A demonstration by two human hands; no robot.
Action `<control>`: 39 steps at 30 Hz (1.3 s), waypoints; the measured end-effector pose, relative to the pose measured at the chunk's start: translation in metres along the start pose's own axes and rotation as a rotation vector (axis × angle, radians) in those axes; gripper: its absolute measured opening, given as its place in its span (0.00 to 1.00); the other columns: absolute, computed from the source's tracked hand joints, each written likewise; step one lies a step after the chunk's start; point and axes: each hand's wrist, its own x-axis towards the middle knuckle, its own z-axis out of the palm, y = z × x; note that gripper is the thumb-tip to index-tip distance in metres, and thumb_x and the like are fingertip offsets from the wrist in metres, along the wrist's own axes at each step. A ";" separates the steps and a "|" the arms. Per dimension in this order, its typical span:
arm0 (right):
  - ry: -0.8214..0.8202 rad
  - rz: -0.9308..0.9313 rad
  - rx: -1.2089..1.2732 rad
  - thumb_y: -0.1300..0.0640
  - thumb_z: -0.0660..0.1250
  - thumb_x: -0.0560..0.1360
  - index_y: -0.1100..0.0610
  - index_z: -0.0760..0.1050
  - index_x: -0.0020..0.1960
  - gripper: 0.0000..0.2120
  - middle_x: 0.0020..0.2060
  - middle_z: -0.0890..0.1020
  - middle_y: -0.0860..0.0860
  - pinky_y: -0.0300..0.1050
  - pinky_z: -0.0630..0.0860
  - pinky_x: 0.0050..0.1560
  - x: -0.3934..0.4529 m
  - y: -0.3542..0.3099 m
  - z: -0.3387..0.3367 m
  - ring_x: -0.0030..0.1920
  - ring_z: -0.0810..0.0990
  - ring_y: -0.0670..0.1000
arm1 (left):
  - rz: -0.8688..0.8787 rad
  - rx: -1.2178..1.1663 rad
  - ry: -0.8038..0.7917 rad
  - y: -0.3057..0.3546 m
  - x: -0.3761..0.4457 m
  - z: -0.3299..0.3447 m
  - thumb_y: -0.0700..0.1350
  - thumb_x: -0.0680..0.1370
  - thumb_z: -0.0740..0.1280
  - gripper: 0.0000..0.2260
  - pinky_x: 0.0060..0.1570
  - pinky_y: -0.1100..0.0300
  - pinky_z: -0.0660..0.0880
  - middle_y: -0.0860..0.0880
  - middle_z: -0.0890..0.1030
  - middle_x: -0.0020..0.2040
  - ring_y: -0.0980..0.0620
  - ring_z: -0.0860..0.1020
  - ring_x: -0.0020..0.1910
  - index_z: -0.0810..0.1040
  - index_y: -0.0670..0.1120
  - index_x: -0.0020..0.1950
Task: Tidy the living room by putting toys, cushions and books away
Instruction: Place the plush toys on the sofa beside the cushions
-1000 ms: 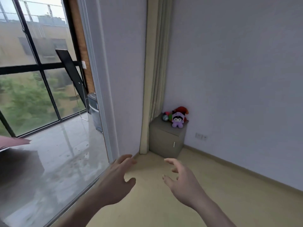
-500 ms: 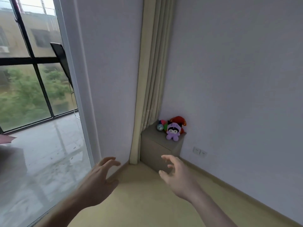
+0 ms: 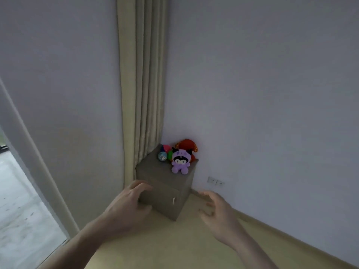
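A small grey cabinet stands in the room's corner. On its top sit a purple plush doll, a red plush toy behind it, and small coloured balls to the left. My left hand hovers in front of the cabinet's left side, fingers loosely spread and empty. Right of the cabinet, over the floor, my right hand is also spread and holds nothing. Neither hand touches the toys.
A beige curtain hangs in the corner just left of the cabinet. White wall sockets sit low on the right wall. A glass door frame runs along the left. The floor is pale yellow.
The view has swung right and closer to the corner; the window has slid almost out of sight. The cabinet and toys look larger, and both hands now reach nearer the cabinet.
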 end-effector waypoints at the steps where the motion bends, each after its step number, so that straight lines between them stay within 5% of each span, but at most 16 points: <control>1: 0.026 0.011 -0.018 0.46 0.69 0.75 0.36 0.68 0.68 0.24 0.67 0.73 0.37 0.44 0.73 0.67 0.014 0.007 -0.014 0.68 0.73 0.42 | 0.012 -0.012 -0.016 0.008 0.024 0.006 0.52 0.76 0.71 0.23 0.60 0.71 0.64 0.59 0.70 0.69 0.56 0.75 0.66 0.73 0.55 0.71; 3: 0.053 0.044 -0.011 0.51 0.70 0.77 0.40 0.69 0.71 0.24 0.66 0.72 0.37 0.41 0.71 0.67 0.046 0.029 -0.039 0.68 0.72 0.41 | 0.040 -0.022 -0.069 0.022 0.075 0.024 0.52 0.75 0.71 0.24 0.59 0.73 0.62 0.60 0.71 0.67 0.58 0.75 0.64 0.73 0.55 0.71; 8: 0.046 0.038 0.038 0.47 0.70 0.77 0.42 0.68 0.73 0.26 0.69 0.71 0.38 0.50 0.73 0.69 0.135 0.079 -0.087 0.67 0.73 0.44 | -0.020 -0.062 -0.108 0.036 0.186 0.071 0.53 0.75 0.72 0.23 0.60 0.68 0.69 0.60 0.71 0.64 0.60 0.75 0.60 0.74 0.57 0.69; 12: -0.022 0.047 0.044 0.48 0.70 0.78 0.43 0.69 0.72 0.24 0.68 0.72 0.42 0.44 0.75 0.65 0.209 0.106 -0.121 0.64 0.75 0.44 | -0.108 -0.038 -0.131 0.045 0.248 0.099 0.50 0.76 0.72 0.22 0.63 0.67 0.69 0.59 0.70 0.63 0.57 0.75 0.65 0.74 0.55 0.69; 18: -0.161 -0.050 0.002 0.48 0.71 0.77 0.38 0.68 0.68 0.22 0.64 0.73 0.40 0.44 0.76 0.64 0.323 0.115 -0.151 0.60 0.76 0.43 | -0.292 -0.068 0.000 0.042 0.313 0.100 0.48 0.76 0.73 0.20 0.63 0.63 0.70 0.58 0.71 0.66 0.57 0.75 0.61 0.71 0.60 0.65; 25: -0.250 -0.086 -0.024 0.53 0.70 0.78 0.40 0.68 0.66 0.20 0.59 0.72 0.39 0.42 0.73 0.64 0.449 0.128 -0.156 0.60 0.75 0.46 | -0.376 -0.052 0.002 0.004 0.400 0.108 0.44 0.77 0.71 0.22 0.53 0.77 0.63 0.58 0.68 0.64 0.59 0.72 0.60 0.66 0.61 0.63; 29: -0.282 -0.019 -0.074 0.53 0.70 0.78 0.45 0.69 0.71 0.23 0.63 0.73 0.44 0.39 0.73 0.61 0.524 0.151 -0.143 0.59 0.76 0.47 | -0.424 -0.098 -0.071 -0.016 0.470 0.115 0.52 0.75 0.72 0.23 0.62 0.65 0.70 0.56 0.70 0.66 0.56 0.74 0.62 0.72 0.56 0.69; 32: -0.311 0.051 -0.108 0.53 0.71 0.76 0.43 0.69 0.70 0.25 0.66 0.73 0.46 0.43 0.74 0.66 0.585 0.172 -0.135 0.62 0.75 0.47 | -0.460 -0.189 -0.106 -0.042 0.533 0.131 0.69 0.62 0.60 0.39 0.69 0.62 0.67 0.54 0.71 0.67 0.54 0.72 0.69 0.72 0.54 0.70; 34: -0.332 0.076 -0.125 0.53 0.71 0.76 0.40 0.68 0.65 0.21 0.62 0.73 0.45 0.44 0.74 0.66 0.622 0.182 -0.132 0.61 0.75 0.47 | -0.462 -0.192 -0.140 -0.052 0.576 0.137 0.70 0.58 0.54 0.44 0.69 0.64 0.64 0.51 0.71 0.70 0.52 0.70 0.72 0.71 0.53 0.71; 39: -0.364 0.157 -0.167 0.53 0.71 0.77 0.36 0.67 0.51 0.16 0.53 0.72 0.41 0.45 0.76 0.61 0.691 0.207 -0.118 0.57 0.76 0.47 | -0.481 -0.205 -0.242 -0.070 0.657 0.156 0.67 0.65 0.56 0.42 0.68 0.60 0.67 0.44 0.75 0.70 0.45 0.74 0.70 0.74 0.41 0.72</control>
